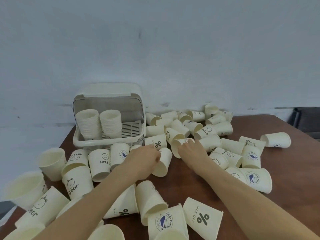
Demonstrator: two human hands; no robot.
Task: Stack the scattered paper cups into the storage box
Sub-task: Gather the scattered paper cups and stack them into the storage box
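Fingers (187,142) around tipped cup (178,148)

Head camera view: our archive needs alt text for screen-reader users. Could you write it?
A person's left hand and right hand each grip a paper cup lying among many scattered on a brown table. Behind them, an open storage box holds two cup stacks.

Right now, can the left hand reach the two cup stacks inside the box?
Probably yes. The storage box has its lid up, and the cup stacks stand at its open front. The left hand, gripping a cup, is just beside it.
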